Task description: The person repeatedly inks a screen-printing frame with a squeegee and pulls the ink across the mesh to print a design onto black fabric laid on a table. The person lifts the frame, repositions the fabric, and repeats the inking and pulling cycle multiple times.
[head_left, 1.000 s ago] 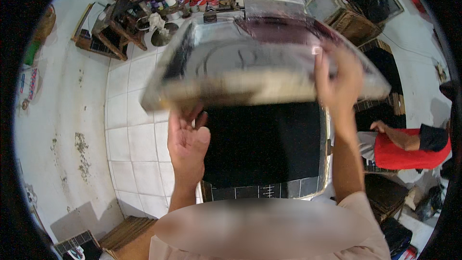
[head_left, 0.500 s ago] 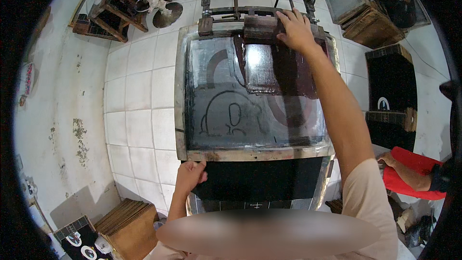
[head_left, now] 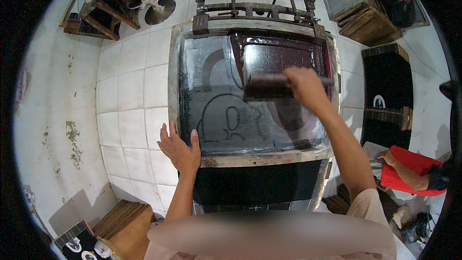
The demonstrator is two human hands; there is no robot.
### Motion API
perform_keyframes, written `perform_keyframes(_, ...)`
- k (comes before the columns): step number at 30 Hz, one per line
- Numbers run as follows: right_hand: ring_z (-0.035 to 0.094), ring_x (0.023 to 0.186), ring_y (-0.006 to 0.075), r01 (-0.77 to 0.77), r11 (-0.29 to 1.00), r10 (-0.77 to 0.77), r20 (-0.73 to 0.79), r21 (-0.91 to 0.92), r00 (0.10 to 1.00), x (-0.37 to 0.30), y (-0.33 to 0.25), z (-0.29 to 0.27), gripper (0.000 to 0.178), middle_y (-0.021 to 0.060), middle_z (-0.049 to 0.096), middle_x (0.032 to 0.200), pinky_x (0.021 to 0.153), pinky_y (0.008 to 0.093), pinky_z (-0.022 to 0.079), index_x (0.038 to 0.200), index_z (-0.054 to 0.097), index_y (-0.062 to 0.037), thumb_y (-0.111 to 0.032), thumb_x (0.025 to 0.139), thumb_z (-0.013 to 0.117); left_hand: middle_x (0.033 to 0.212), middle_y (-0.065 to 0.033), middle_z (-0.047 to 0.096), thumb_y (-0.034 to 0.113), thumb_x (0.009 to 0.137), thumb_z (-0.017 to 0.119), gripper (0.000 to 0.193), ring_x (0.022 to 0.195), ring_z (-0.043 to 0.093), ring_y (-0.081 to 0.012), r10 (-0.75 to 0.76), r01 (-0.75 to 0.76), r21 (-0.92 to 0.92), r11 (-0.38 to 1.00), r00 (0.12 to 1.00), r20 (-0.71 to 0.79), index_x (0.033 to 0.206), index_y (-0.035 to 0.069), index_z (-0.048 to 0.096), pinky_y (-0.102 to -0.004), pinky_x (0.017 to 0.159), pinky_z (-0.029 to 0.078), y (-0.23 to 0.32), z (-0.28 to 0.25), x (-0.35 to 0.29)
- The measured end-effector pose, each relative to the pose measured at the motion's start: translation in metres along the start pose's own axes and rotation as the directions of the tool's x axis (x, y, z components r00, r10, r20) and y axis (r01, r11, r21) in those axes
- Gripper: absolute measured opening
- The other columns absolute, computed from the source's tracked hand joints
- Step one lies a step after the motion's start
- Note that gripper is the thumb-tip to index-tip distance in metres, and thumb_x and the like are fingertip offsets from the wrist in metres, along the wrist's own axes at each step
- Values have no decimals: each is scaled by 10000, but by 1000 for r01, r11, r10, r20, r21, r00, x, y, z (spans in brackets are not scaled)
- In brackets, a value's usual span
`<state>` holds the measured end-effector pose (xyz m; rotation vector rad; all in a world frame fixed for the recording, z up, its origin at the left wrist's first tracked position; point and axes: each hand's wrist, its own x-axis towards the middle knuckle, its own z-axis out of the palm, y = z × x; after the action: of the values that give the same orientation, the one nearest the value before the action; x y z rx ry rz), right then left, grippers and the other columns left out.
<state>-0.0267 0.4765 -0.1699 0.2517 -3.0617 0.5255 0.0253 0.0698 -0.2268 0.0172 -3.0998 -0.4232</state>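
Observation:
A framed printing screen [head_left: 269, 160] lies before me, its grey mesh marked with dark curved outlines. My right hand [head_left: 308, 89] is closed around a dark squeegee [head_left: 267, 85], blurred by motion, which stands on the mesh right of centre. Dark maroon ink [head_left: 281, 55] covers the mesh beyond the squeegee, glossy on its left part. My left hand [head_left: 180, 149] lies at the frame's near left corner, fingers spread. Under the screen's near edge, black fabric [head_left: 255, 183] shows on the board below.
Metal hinge clamps [head_left: 260, 9] hold the screen's far edge. Black printed panels [head_left: 392, 79] lie at the right, near a person's hand [head_left: 387, 158] with red cloth [head_left: 409, 168]. Stacked brown boards [head_left: 122, 226] stand at lower left, and a wooden stand [head_left: 103, 12] at far left.
My right hand has come from the screen's far edge toward me with the squeegee. My left hand has opened from a curled grip at the near edge and moved onto the frame's corner.

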Motion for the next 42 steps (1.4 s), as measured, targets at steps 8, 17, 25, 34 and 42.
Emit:
perform_keyframes(8,701,1008,425,-26,995,29,26,-99,999,110,87,20,273,184,738,1023,856,542,553,1122,690,-130,-106,850,702,1583,-254,353,422,993,633,711,1481,306,-436,8,-9,-11,1000,998,-57,1524,12,396,-593,1232,167,8,-2,3)
perform_keyframes(17,675,1051,358,-40,991,-10,-367,-128,930,32,1,36,289,169,720,1084,909,488,483,1104,698,-94,-16,847,594,1568,-259,358,423,980,630,723,1472,316,-428,-20,20,-27,999,1000,-23,1530,15,400,-586,1236,172,9,-4,4)
perform_keyframes(25,680,965,369,-20,989,-18,-257,-143,966,114,61,23,244,147,723,971,801,508,489,1032,692,-98,4,829,603,1537,-267,405,376,959,665,716,1445,358,-426,2,-4,-19,1000,996,-84,1518,5,415,-578,1218,212,9,-2,4)
perform_keyframes(34,668,1000,343,-51,989,18,-237,-135,971,-20,-4,48,250,125,707,1038,851,482,477,1039,670,-75,-1,808,609,1552,-298,419,265,931,716,809,1413,430,-464,42,-38,-393,919,999,3,1558,-57,319,-468,1178,349,-17,-12,-3)
perform_keyframes(42,691,986,426,-111,993,113,44,-39,993,17,-7,-13,215,194,720,1040,862,545,532,1043,685,-60,-71,828,698,1065,-285,708,192,918,727,455,1005,712,-413,-112,216,-329,919,945,306,1280,-37,574,-450,879,535,-39,-40,-7)
